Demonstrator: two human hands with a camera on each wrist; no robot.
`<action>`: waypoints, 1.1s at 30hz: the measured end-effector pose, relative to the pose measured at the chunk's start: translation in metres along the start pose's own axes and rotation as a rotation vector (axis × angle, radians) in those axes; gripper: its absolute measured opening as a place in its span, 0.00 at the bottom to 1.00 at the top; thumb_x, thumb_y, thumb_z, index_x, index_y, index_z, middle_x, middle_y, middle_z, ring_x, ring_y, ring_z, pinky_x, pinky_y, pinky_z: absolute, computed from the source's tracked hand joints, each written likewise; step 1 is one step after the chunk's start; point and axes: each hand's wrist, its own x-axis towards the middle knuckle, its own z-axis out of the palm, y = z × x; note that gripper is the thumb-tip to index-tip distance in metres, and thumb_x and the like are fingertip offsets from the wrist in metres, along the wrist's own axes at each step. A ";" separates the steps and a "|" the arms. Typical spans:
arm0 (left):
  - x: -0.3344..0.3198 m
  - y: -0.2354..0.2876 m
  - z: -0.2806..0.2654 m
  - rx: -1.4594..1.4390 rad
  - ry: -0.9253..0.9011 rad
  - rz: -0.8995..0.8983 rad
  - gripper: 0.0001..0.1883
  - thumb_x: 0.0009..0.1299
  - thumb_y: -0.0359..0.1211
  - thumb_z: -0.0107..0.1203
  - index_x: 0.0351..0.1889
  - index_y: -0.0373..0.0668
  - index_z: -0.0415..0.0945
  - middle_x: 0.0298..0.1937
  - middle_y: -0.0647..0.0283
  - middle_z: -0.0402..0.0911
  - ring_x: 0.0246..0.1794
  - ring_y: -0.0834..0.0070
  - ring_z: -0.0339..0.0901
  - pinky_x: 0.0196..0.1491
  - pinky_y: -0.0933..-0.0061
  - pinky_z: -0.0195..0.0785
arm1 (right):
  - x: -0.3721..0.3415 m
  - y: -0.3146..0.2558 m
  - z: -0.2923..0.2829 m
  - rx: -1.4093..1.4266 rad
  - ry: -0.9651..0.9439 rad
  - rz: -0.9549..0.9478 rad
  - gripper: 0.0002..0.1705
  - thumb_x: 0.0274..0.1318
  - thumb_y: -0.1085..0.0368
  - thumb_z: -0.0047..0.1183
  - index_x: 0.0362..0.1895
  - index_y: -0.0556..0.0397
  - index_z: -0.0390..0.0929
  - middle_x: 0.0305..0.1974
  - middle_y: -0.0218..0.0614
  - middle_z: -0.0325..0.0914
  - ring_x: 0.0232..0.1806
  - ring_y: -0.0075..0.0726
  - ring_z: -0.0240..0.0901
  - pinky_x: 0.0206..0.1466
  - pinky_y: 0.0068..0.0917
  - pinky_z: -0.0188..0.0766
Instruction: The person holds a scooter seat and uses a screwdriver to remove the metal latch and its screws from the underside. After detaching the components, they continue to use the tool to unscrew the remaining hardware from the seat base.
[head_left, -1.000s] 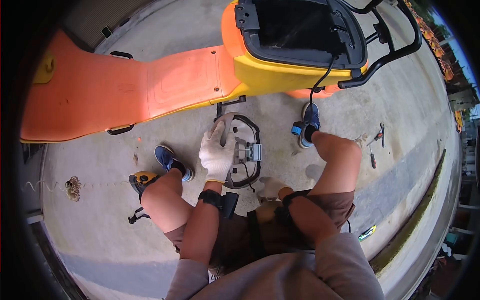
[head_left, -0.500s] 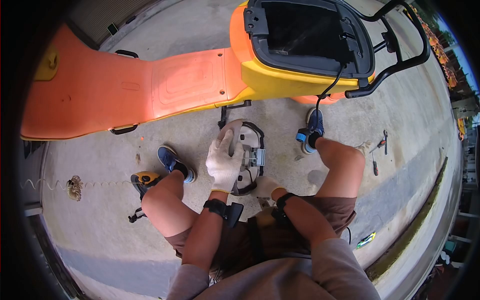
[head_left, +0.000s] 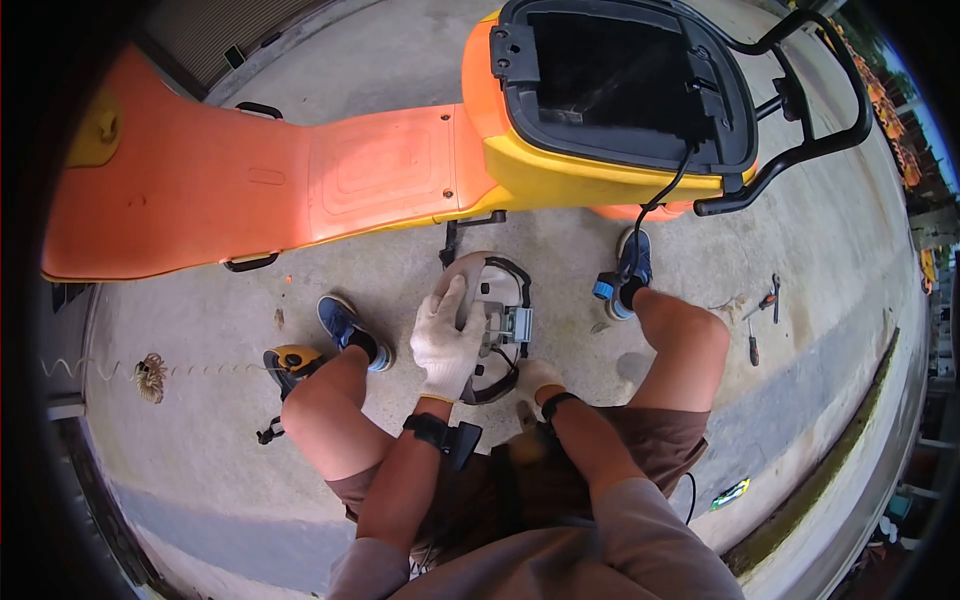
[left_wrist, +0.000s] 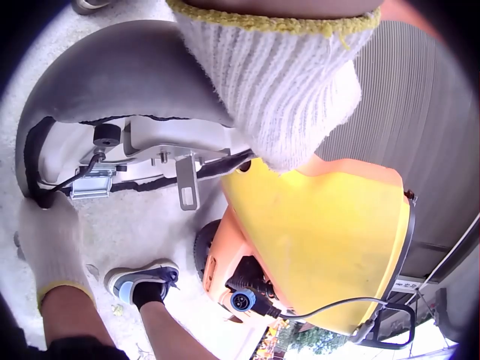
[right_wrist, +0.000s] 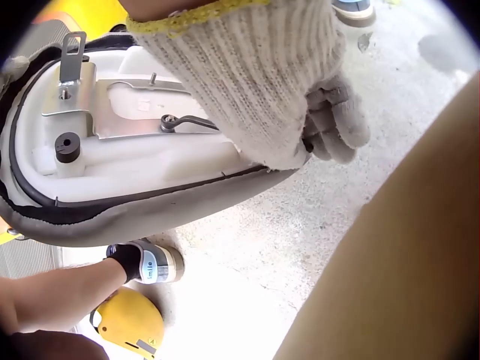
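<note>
An upturned scooter seat [head_left: 474, 390] with grey cover and white underside stands between the person's legs. The gloved left hand [head_left: 447, 345] grips its left side, fingers spread along the cushion. Across the underside runs a metal bracket [right_wrist: 105, 124] with an upright slotted tab [right_wrist: 73, 56]. A black ring wrench [right_wrist: 191, 121] sits with its ring end over a fastener on that bracket. The gloved right hand [head_left: 540, 380] holds the handle's other end at the seat's near edge; its curled fingers [right_wrist: 341, 120] show beyond the rim, and the palm hides the grip.
An orange and yellow scooter [head_left: 380, 170] with an open seat well [head_left: 610, 80] stands ahead; a cable with a blue connector [head_left: 604, 287] hangs from it. Hand tools [head_left: 765, 305] lie on the concrete at right. A yellow tape-measure-like case [head_left: 296, 358] sits by the left foot.
The right hand has moved forward from near the lap to the seat's near edge. The left hand keeps its hold on the seat. The head view has shifted slightly.
</note>
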 end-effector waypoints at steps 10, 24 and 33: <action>-0.001 -0.002 0.002 -0.045 -0.024 -0.080 0.24 0.63 0.40 0.65 0.58 0.48 0.81 0.43 0.58 0.80 0.43 0.61 0.80 0.48 0.65 0.74 | 0.065 0.020 -0.008 0.570 0.259 0.201 0.22 0.54 0.56 0.52 0.50 0.52 0.82 0.47 0.53 0.82 0.50 0.55 0.80 0.54 0.43 0.75; 0.002 0.004 -0.001 -0.016 -0.058 -0.083 0.26 0.65 0.40 0.63 0.61 0.43 0.78 0.41 0.56 0.78 0.40 0.65 0.80 0.48 0.71 0.73 | 0.039 -0.039 -0.091 0.829 0.598 -0.057 0.20 0.56 0.55 0.55 0.48 0.54 0.83 0.41 0.44 0.85 0.45 0.43 0.82 0.51 0.34 0.75; -0.004 -0.001 0.002 -0.005 -0.001 -0.027 0.25 0.64 0.43 0.61 0.60 0.50 0.79 0.43 0.58 0.78 0.47 0.60 0.78 0.50 0.63 0.73 | -0.001 -0.046 -0.102 0.934 0.331 -0.111 0.18 0.57 0.56 0.56 0.47 0.54 0.83 0.39 0.43 0.85 0.42 0.37 0.82 0.49 0.30 0.75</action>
